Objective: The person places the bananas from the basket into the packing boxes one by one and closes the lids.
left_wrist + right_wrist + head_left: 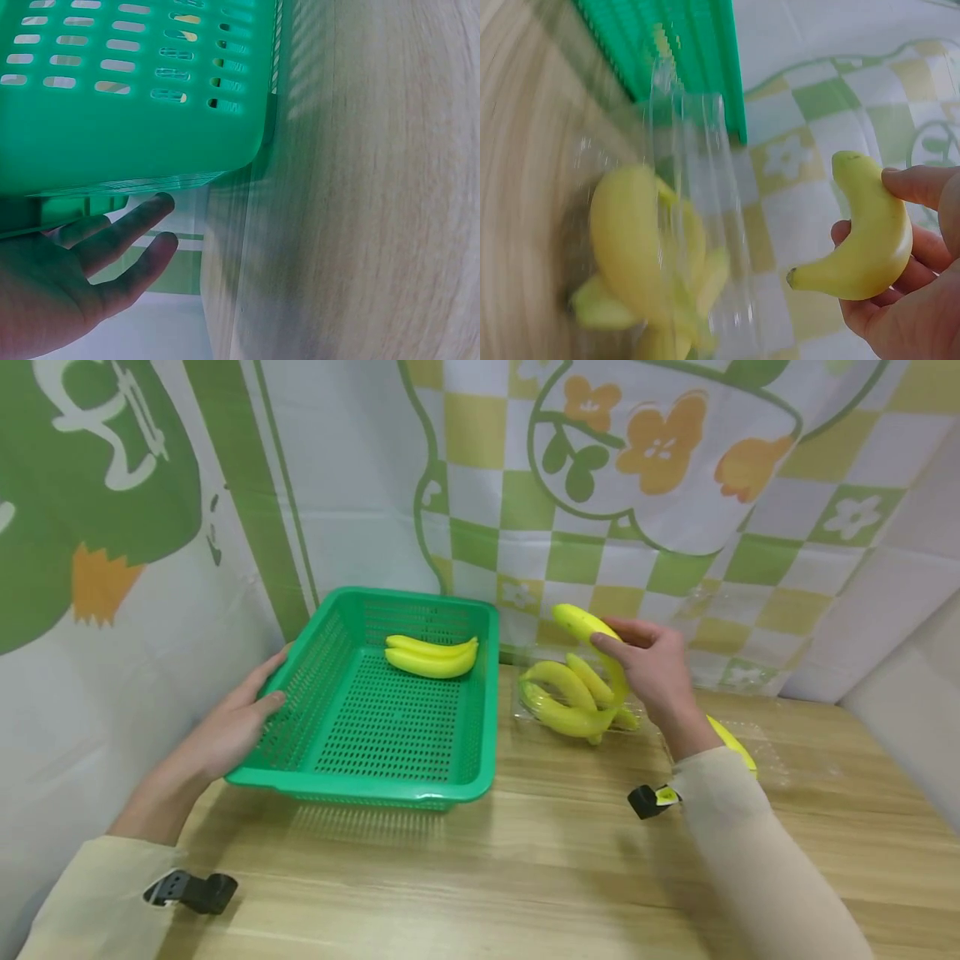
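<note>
A green plastic basket (pixel 367 783) stands on the table at centre left, with two yellow bananas (pixel 431 662) inside near its right far corner. My left hand (pixel 234 727) holds its left rim, thumb over the edge and fingers along the outside; in the left wrist view those fingers (pixel 124 236) spread beside the basket wall. Held by my right hand (pixel 656 664) is a curved yellow banana (pixel 877 240), raised above a clear plastic box (pixel 731 217). Several more bananas (pixel 566 718) lie in that box, blurred in the right wrist view.
Another banana (pixel 732 745) lies to the right, partly hidden by my right wrist, near a clear plastic sheet or lid (pixel 772 752). A patterned cloth (pixel 480 518) hangs behind the wooden table (pixel 540 860), and a white wall covering (pixel 217 585) closes off the left.
</note>
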`<state>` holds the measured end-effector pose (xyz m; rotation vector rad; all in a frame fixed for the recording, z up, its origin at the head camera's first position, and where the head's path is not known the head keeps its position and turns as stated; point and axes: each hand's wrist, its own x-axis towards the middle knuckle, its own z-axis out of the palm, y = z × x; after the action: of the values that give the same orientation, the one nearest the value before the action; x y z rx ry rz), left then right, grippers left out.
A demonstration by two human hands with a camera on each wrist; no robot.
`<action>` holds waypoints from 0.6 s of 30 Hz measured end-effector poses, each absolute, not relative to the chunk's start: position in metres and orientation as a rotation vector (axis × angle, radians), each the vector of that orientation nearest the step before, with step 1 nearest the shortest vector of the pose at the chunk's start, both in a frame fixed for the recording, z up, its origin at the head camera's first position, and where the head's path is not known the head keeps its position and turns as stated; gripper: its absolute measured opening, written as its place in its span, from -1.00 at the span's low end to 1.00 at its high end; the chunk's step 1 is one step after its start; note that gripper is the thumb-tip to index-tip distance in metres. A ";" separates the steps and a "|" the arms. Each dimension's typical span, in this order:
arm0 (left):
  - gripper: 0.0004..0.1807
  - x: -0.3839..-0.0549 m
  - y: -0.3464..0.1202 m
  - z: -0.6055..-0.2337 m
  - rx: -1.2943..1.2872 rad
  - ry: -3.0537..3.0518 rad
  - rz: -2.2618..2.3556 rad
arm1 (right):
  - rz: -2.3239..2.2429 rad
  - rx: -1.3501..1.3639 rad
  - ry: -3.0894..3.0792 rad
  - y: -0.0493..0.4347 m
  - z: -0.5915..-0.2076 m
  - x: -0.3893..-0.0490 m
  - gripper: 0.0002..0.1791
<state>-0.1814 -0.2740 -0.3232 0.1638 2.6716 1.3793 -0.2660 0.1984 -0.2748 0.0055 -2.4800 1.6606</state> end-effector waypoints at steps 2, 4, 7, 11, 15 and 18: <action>-0.33 -0.181 -0.273 -0.323 0.168 2.669 1.384 | 1.636 -0.006 -2.471 0.210 -0.278 -0.264 -0.47; -0.33 -0.181 -0.273 -0.323 0.165 2.669 1.386 | 1.606 -0.021 -2.466 0.220 -0.282 -0.262 -0.47; -0.33 -0.181 -0.274 -0.323 0.159 2.669 1.388 | 1.565 -0.058 -2.467 0.234 -0.287 -0.259 -0.45; -0.34 -0.182 -0.274 -0.324 0.170 2.671 1.395 | 1.534 -0.113 -2.486 0.254 -0.290 -0.253 -0.40; -0.35 -0.183 -0.273 -0.324 0.184 2.680 1.396 | 1.521 -0.190 -2.506 0.275 -0.294 -0.247 -0.36; -0.35 -0.183 -0.273 -0.324 0.179 2.684 1.390 | 1.507 -0.239 -2.514 0.288 -0.297 -0.242 -0.35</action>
<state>-0.1826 -0.2732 -0.3241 0.1791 2.6842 1.3900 -0.2421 0.2885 -0.2971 -0.2387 -2.5137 1.5074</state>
